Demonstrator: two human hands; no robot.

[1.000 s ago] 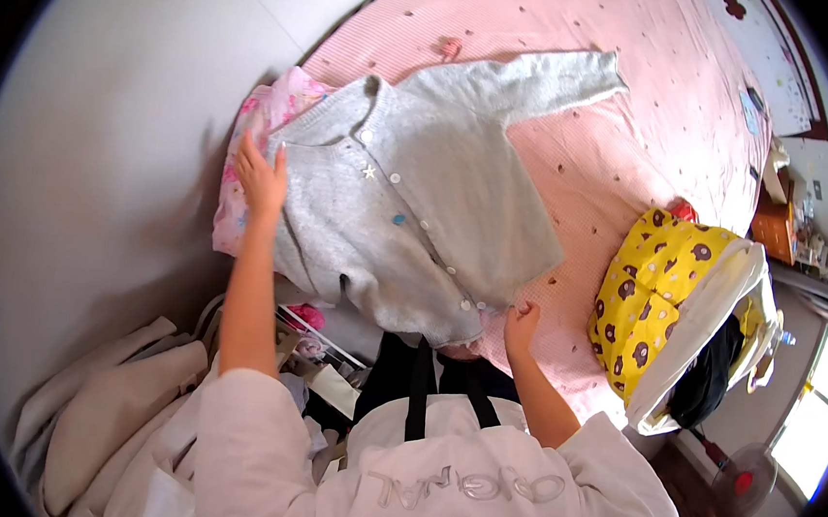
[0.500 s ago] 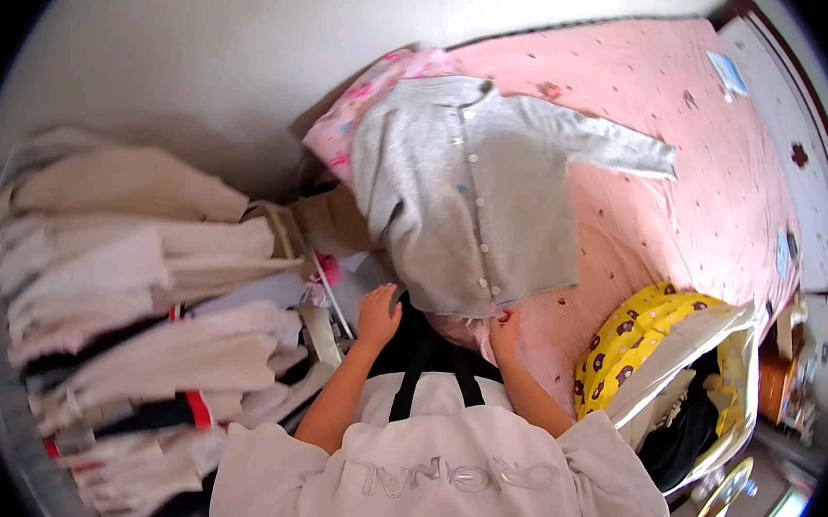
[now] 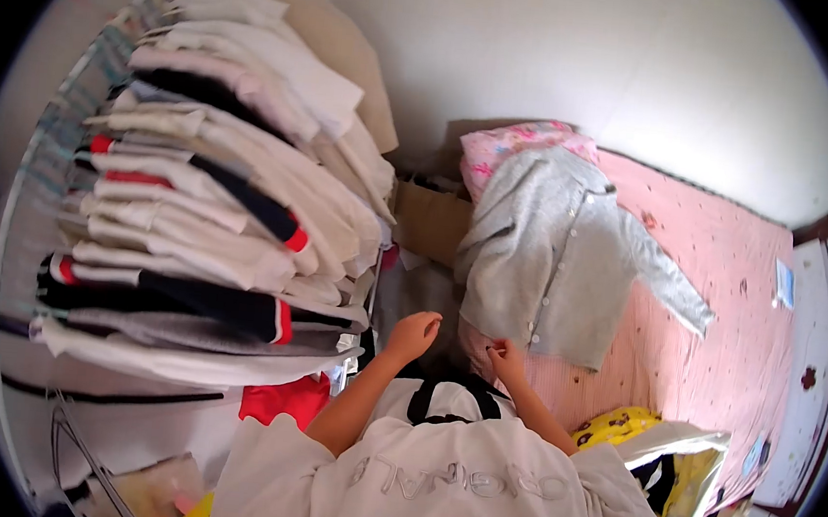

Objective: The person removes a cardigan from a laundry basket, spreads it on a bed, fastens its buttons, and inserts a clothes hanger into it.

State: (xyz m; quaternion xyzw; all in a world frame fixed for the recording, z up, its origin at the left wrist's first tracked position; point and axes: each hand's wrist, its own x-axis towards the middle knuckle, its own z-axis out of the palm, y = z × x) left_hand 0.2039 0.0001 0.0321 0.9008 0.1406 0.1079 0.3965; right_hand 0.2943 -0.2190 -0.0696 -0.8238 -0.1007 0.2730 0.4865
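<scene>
A light grey button-up cardigan lies spread on the bed, front side up, one sleeve stretched to the right. My right hand is beside its bottom hem at the near edge of the bed, fingers curled in together. Whether it touches the hem is hard to tell, and the cloth there is not lifted. To the left, my left hand hangs in the air, fingers loosely bent with nothing visible in them. It is between the cardigan and a rack of hanging clothes.
A pink sheet covers the bed, with a floral pillow at its head. A cardboard box stands between rack and bed. At the right is a yellow patterned laundry basket with clothes inside. Bare hangers hang at lower left.
The view has swung left, bringing more of the clothes rack into sight. My right hand has come slightly away from the cardigan's hem. The cardigan lies as before.
</scene>
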